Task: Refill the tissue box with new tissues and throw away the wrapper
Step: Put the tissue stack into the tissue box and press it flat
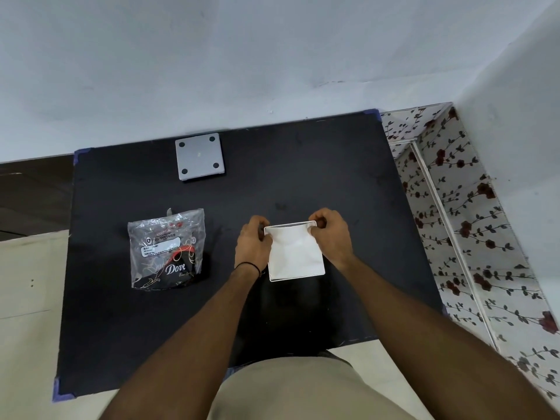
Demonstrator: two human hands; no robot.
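A white square tissue box [297,278] stands open on the black table, with a white stack of tissues [295,253] lying inside it. My left hand [253,244] pinches the stack's far left corner and my right hand [328,234] pinches its far right corner. The box's grey lid [200,156] lies upside down at the table's far edge, four dark feet showing. An empty clear plastic wrapper [168,247] with "Dove" print lies flat to the left of the box, apart from both hands.
The black table [303,177] has blue corner guards and stands against a pale wall. A floral-patterned surface [454,222] runs along its right side. Beige floor shows on the left and near side.
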